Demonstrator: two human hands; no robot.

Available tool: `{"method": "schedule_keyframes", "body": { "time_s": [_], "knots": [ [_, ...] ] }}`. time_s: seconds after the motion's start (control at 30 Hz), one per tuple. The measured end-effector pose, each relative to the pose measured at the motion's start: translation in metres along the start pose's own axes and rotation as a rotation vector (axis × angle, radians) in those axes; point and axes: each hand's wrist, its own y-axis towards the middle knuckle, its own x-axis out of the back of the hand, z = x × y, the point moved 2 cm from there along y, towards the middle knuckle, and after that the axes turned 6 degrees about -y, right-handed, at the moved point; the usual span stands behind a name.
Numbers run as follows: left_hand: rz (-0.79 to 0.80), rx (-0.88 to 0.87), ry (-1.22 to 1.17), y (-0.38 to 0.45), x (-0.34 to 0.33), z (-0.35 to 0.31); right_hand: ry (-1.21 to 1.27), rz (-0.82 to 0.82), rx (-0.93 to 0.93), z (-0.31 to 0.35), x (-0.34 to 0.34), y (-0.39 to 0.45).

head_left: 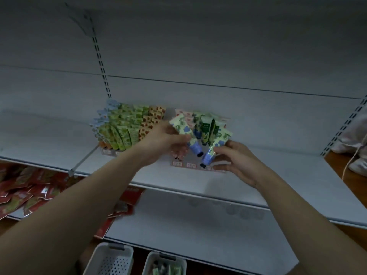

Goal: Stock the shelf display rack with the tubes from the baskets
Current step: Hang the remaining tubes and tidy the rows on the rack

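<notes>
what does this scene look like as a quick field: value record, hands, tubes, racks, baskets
left hand: grips a tube with blue cap
right hand: pinches a second tube, cap down
right rack: partly stocked, both tubes held over it
left rack: packed with tubes
shelf: white, holds both racks
left basket: contents not visible
right basket: tubes inside

The shelf (258, 175) looks like matt, smooth painted metal. The tubes (182, 127) are glossy printed plastic. The baskets (111, 261) are white perforated plastic. Red packets (29, 187) look shiny.
</notes>
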Motion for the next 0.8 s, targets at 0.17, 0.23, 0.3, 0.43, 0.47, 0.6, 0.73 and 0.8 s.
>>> {"method": "schedule_keyframes", "body": {
  "time_s": [0.17,0.23,0.3,0.43,0.47,0.6,0.73,0.8],
  "knots": [
    [-0.042,-0.111,0.065,0.040,-0.011,-0.048,0.050,-0.118,0.012,0.026,0.015,0.029],
    [-0.045,-0.108,0.104,0.056,-0.014,-0.056,0.153,-0.134,-0.028,0.025,0.015,0.039],
    [-0.056,-0.117,0.201,0.071,-0.016,-0.057,0.200,-0.121,-0.056,0.019,0.011,0.046],
    [-0.068,-0.185,0.443,0.096,-0.016,-0.061,-0.015,-0.145,0.018,-0.010,0.001,0.055],
    [-0.056,-0.189,0.480,0.102,-0.015,-0.061,-0.056,-0.169,0.052,-0.018,-0.001,0.058],
    [-0.019,-0.234,0.804,0.120,-0.013,-0.062,-0.013,-0.227,0.130,-0.043,-0.012,0.069],
    [0.030,-0.248,0.967,0.131,-0.013,-0.059,0.072,-0.312,0.146,-0.051,-0.014,0.078],
    [0.049,-0.238,1.014,0.137,-0.014,-0.056,0.092,-0.343,0.156,-0.052,-0.012,0.081]
  ]
}}
